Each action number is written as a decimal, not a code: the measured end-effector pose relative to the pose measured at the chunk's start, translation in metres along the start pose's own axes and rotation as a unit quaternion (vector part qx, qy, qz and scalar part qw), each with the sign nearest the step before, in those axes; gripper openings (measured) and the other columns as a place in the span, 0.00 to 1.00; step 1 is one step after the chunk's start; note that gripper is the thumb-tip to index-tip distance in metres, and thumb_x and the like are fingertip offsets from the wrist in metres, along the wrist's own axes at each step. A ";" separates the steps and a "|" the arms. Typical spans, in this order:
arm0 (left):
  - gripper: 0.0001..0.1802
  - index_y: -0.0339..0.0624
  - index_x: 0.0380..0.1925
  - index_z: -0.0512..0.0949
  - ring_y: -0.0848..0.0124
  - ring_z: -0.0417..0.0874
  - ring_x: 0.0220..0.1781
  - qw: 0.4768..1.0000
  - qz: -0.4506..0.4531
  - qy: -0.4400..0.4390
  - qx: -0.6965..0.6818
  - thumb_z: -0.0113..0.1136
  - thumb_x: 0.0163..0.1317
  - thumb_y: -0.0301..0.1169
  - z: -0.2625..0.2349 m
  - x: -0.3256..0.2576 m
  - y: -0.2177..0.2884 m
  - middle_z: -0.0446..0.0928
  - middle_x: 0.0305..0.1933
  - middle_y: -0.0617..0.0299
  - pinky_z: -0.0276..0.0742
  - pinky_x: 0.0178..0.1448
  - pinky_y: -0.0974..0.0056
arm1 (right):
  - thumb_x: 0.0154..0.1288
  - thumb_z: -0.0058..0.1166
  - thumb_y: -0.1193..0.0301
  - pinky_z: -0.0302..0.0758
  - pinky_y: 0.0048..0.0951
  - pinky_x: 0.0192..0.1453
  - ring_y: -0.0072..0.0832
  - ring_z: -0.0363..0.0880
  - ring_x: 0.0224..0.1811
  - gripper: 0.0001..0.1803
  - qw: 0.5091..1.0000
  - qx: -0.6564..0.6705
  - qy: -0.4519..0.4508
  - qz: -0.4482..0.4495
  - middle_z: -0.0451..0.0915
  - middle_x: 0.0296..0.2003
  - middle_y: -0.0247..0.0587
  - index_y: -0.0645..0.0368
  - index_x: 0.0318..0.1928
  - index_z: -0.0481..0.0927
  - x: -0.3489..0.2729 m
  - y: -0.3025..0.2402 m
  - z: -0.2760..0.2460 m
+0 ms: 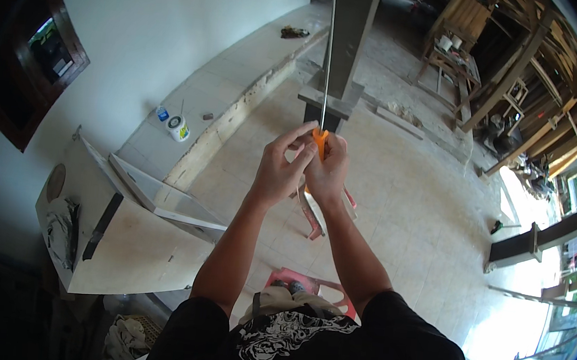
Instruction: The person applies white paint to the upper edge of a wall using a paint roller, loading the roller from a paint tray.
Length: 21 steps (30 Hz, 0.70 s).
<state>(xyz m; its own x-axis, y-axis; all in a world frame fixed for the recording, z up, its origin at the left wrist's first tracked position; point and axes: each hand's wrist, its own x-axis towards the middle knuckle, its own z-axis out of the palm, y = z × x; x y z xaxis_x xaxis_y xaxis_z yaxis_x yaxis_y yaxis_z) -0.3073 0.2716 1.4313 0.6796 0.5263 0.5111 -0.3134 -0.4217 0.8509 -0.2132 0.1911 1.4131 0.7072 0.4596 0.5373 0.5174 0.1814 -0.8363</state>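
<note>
Hands raised before me: my left hand (281, 169) and right hand (327, 170) close together around an orange handle (319, 141), its thin metal rod (328, 52) rising above; a round white, blue-labelled tub (179, 128) sits far left.

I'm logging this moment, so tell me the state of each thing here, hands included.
Left hand: raised, fingers pinching the orange handle.
Right hand: raised, closed around the handle.
Orange-handled tool: upright, thin metal shaft pointing up.
White tub: lying on its side on the ledge.
Pink plastic chair: tipped over.
</note>
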 end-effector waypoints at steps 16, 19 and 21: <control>0.20 0.30 0.63 0.79 0.72 0.85 0.51 0.973 0.094 0.111 0.180 0.60 0.76 0.29 -0.053 -0.041 0.190 0.88 0.55 0.52 0.80 0.60 0.64 | 0.75 0.56 0.74 0.79 0.33 0.38 0.36 0.88 0.34 0.10 0.973 0.191 -0.097 -0.082 0.87 0.34 0.54 0.69 0.51 0.79 -0.034 -0.180 0.026; 0.21 0.34 0.66 0.78 0.75 0.83 0.50 0.967 0.091 0.134 0.195 0.58 0.77 0.31 -0.052 -0.055 0.229 0.87 0.57 0.55 0.78 0.56 0.66 | 0.77 0.55 0.74 0.80 0.35 0.40 0.38 0.89 0.35 0.13 0.955 0.233 -0.118 -0.140 0.86 0.35 0.54 0.67 0.57 0.76 -0.043 -0.206 0.020; 0.22 0.34 0.67 0.77 0.75 0.82 0.50 0.964 0.095 0.143 0.205 0.58 0.77 0.31 -0.050 -0.065 0.251 0.87 0.57 0.55 0.78 0.55 0.67 | 0.78 0.53 0.73 0.81 0.36 0.41 0.42 0.90 0.37 0.15 0.944 0.253 -0.126 -0.168 0.87 0.37 0.53 0.65 0.60 0.73 -0.051 -0.226 0.012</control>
<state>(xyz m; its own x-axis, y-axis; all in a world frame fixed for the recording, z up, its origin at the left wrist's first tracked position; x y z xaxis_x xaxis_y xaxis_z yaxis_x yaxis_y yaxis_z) -0.4634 0.1685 1.6180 0.4076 0.5684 0.7147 -0.0857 -0.7554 0.6497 -0.3722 0.1373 1.5730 0.3739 0.4835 0.7914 0.3500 0.7166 -0.6032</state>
